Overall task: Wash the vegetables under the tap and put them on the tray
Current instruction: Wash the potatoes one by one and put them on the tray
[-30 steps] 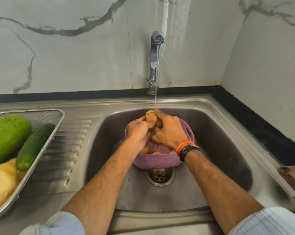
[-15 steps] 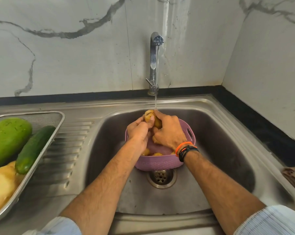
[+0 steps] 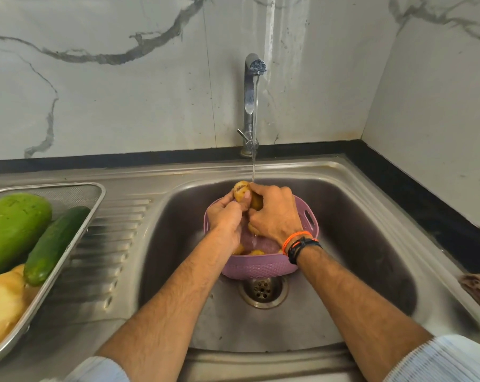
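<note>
A yellow potato (image 3: 240, 189) sits between both hands under the thin water stream from the tap (image 3: 251, 100). My left hand (image 3: 225, 216) grips it from the left with the thumb on top. From the right, my right hand (image 3: 274, 215) curls round the same potato. Both hands hover over a purple plastic basket (image 3: 256, 267) standing in the sink (image 3: 357, 244); more potatoes (image 3: 256, 252) lie in its bottom. The metal mesh tray (image 3: 95, 199) on the left drainboard carries a large green vegetable (image 3: 11, 230), a cucumber (image 3: 55, 244) and a pale yellow vegetable (image 3: 1, 304).
The drain (image 3: 262, 290) lies just in front of the basket. A ridged drainboard (image 3: 101, 260) separates tray and basin. A marble wall stands behind and to the right, with a black counter edge (image 3: 426, 216). A brownish object (image 3: 479, 288) pokes in at the right edge.
Both hands have stayed over the basket, turning and rubbing the potato under the stream. The view shifted slightly.
</note>
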`<state>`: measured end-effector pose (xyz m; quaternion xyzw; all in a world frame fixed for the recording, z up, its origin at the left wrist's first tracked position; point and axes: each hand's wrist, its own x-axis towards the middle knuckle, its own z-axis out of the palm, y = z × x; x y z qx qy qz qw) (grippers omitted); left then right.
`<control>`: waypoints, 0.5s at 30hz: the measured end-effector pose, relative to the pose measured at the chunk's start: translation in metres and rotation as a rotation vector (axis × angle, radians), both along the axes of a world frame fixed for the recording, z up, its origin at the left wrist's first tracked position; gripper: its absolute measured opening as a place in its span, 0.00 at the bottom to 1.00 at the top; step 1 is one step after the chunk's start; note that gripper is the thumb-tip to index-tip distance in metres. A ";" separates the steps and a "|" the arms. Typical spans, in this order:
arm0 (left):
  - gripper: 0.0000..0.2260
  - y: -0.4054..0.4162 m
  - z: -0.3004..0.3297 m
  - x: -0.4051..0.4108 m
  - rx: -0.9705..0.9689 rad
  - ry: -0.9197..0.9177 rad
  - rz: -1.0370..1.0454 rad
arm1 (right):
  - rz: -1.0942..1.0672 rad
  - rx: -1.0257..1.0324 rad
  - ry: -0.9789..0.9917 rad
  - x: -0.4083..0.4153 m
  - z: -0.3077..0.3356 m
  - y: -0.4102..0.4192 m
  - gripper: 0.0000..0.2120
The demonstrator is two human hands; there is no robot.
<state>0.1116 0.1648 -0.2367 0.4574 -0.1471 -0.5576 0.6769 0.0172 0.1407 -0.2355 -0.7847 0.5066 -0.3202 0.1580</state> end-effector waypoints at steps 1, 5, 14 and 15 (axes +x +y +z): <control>0.16 0.000 0.000 0.001 -0.006 -0.005 -0.021 | 0.013 0.019 -0.004 0.001 -0.001 -0.001 0.28; 0.15 -0.001 -0.001 -0.001 -0.020 -0.055 -0.041 | 0.034 0.038 0.004 -0.001 -0.001 -0.002 0.32; 0.17 -0.004 -0.004 0.000 0.004 -0.201 -0.035 | 0.048 0.040 -0.023 0.001 -0.005 -0.004 0.35; 0.17 -0.004 -0.004 -0.001 0.000 -0.210 -0.033 | 0.053 0.026 -0.030 -0.001 -0.005 -0.005 0.35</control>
